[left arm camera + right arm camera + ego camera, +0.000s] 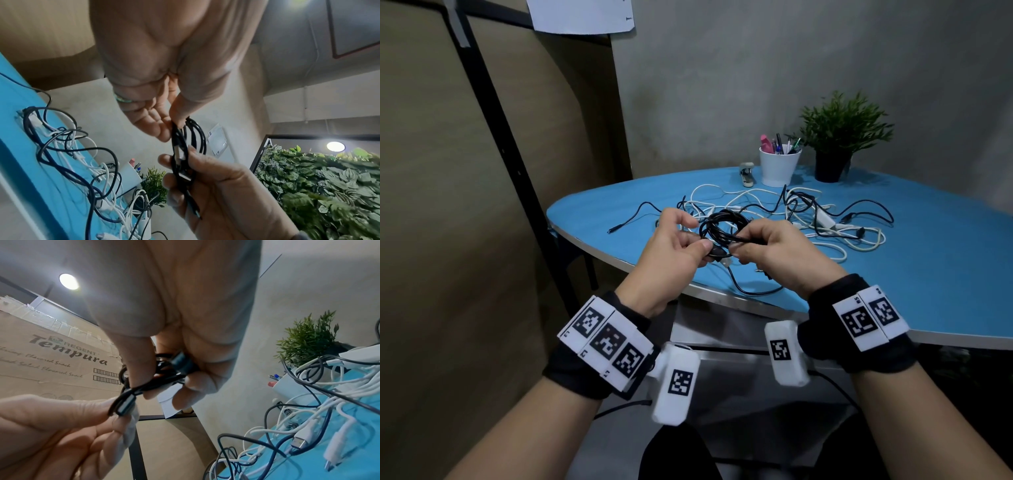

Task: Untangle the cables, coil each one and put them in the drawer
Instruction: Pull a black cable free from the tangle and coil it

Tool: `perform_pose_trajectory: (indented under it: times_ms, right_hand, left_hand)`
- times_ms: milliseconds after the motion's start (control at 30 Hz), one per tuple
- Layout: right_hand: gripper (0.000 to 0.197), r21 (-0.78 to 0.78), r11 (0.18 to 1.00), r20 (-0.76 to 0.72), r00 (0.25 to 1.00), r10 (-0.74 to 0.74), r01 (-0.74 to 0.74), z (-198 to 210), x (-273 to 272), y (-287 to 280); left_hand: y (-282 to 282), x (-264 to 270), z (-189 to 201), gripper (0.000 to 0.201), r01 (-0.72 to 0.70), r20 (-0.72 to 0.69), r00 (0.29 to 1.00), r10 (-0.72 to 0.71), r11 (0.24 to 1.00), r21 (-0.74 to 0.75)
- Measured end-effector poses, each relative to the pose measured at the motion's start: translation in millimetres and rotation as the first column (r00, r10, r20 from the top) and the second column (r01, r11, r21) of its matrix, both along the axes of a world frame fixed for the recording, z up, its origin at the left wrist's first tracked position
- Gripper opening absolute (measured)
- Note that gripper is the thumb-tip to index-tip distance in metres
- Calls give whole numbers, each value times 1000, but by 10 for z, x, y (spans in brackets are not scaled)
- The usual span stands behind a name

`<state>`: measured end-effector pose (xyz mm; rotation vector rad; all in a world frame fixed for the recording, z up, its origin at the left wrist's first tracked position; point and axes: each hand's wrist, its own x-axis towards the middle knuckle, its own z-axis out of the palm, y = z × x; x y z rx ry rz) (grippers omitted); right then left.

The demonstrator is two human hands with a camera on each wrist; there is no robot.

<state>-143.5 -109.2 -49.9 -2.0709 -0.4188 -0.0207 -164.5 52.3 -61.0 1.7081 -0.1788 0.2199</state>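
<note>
A black cable wound into a small coil (pixel 722 228) hangs above the front edge of the blue table (pixel 928 274). My left hand (pixel 700 248) pinches the coil's near side between thumb and fingers. My right hand (pixel 743 246) grips the same coil from the right, with a plug end between its fingers. In the left wrist view the coil (pixel 197 138) runs from my left hand (pixel 176 125) down into my right hand (pixel 185 175). In the right wrist view my right hand (pixel 164 382) and left hand (pixel 121 408) both pinch the coil (pixel 135 391). A tangle of white and black cables (pixel 801 212) lies on the table behind.
A white pen cup (pixel 779 166), a potted plant (pixel 839 137) and a stapler (pixel 747 174) stand at the table's back. Brown cardboard (pixel 448 205) walls off the left. One black cable loop (pixel 753 291) hangs over the table's front edge. No drawer can be made out.
</note>
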Motion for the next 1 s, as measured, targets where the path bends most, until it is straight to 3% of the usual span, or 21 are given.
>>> perform_pose_trajectory:
  times_ms: [233,433,600,800,1000]
  right_hand:
    - [15,48,998,-94,995,32,-28,25,15,-4]
    - [16,2,1000,-32,999,4,-4,-26,71,17]
    - [17,-42,999,13,999,31,-31,-20,59,6]
    - [19,22,998,-27,997,67,-66,-46,-21,21]
    - [17,64,995,-46,996,80,-77,-29,-4,-17]
  left_hand:
    - [-17,-17,31,28,55,58,997,-47,988,-143]
    - [-32,-40,35,32,95,91,992,-86,990,-103]
    - [-23,-13,30,31,-8,29,999,15,973,-232]
    - [-5,10,6,29,-42,-30,999,33,927,-373]
    - [6,-8,21,20,29,-139,985,-104,890,-454]
